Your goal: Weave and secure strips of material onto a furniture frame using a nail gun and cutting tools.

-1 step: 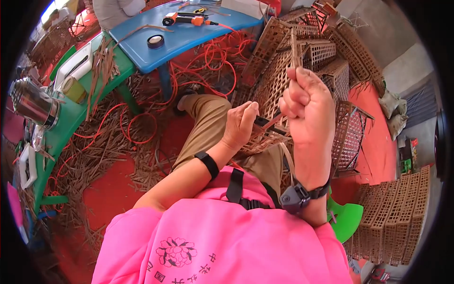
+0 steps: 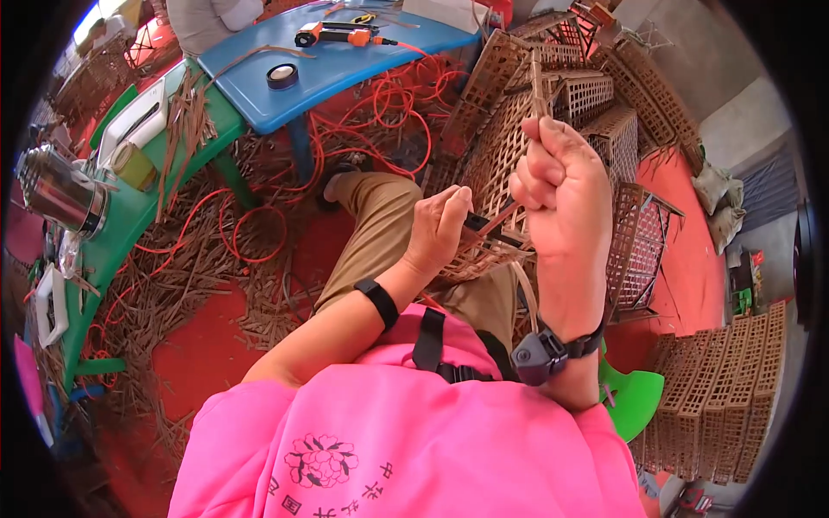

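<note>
A brown open-weave lattice basket (image 2: 496, 168) rests against my lap, its near edge by my knees. My left hand (image 2: 436, 229) is closed at that near edge, thumb pointing up, beside a dark piece on the rim. The fingers' undersides are hidden. Higher and to the right, my right hand (image 2: 561, 181) is closed, thumb and forefinger pinching the lower end of a flat brown strip (image 2: 538, 82) that stands upright above them. A short reddish-brown strip (image 2: 499, 219) slants between the two hands.
Left stands a green table (image 2: 129, 229) with loose strips and a metal pot (image 2: 65, 190). A blue table (image 2: 246, 86) ahead bears an orange air tool (image 2: 337, 36) and a tape roll (image 2: 282, 76). Red hose (image 2: 414, 112) coils over floor scraps. Lattice panels (image 2: 717, 397) stack right.
</note>
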The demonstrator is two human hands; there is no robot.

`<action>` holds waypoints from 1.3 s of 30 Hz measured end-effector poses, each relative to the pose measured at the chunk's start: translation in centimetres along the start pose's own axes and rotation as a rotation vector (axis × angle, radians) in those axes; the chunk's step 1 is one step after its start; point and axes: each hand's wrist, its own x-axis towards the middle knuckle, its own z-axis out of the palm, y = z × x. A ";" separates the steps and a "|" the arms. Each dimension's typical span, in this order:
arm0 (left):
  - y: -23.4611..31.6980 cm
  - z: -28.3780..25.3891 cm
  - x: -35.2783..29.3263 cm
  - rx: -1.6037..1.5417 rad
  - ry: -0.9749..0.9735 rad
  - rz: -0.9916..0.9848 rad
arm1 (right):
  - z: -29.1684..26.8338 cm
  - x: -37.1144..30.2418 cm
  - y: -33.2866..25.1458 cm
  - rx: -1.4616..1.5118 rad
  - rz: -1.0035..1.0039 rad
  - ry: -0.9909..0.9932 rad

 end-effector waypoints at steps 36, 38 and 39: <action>2.9 -2.7 2.3 0.539 -0.260 0.434 | -7.7 13.0 7.4 0.187 0.472 0.315; 3.6 -3.2 3.2 0.697 -0.491 0.650 | -7.8 13.2 7.9 0.204 0.562 0.319; 3.6 -3.2 3.1 0.756 -0.503 0.690 | -7.9 13.2 7.9 0.226 0.573 0.328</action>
